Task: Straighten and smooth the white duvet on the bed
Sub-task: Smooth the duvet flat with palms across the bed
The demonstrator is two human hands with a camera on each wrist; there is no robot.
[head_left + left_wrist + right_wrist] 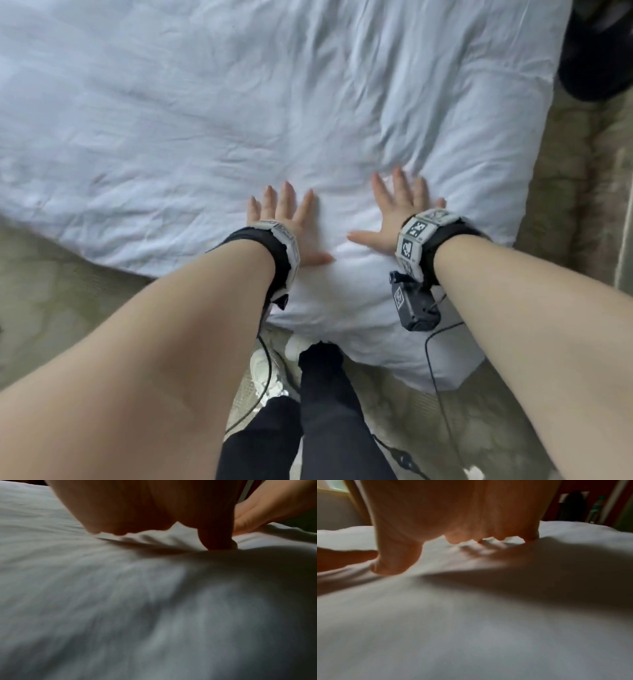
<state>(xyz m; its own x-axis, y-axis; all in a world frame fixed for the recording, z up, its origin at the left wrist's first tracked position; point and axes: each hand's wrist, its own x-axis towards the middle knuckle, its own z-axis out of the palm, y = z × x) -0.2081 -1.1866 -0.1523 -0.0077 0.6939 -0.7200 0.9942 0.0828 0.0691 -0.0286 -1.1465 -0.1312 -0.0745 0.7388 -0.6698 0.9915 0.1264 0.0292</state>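
Pressing down with both palms, I have my left hand (286,219) and my right hand (394,214) flat on the white duvet (205,113), near its corner closest to me. The 2 hands lie side by side, a little apart, fingers straight and spread, thumbs pointing toward each other without touching; neither grips any cloth. From my left wrist, the fingertips (96,530) dent the fabric and small wrinkles bunch ahead of them, with my right hand showing at the far right. From my right wrist, the thumb (392,568) sinks into the cover. The duvet spreads over the bed, creased in many places, its corner hanging down by my dark trousers (322,411) above the patterned carpet (68,301).
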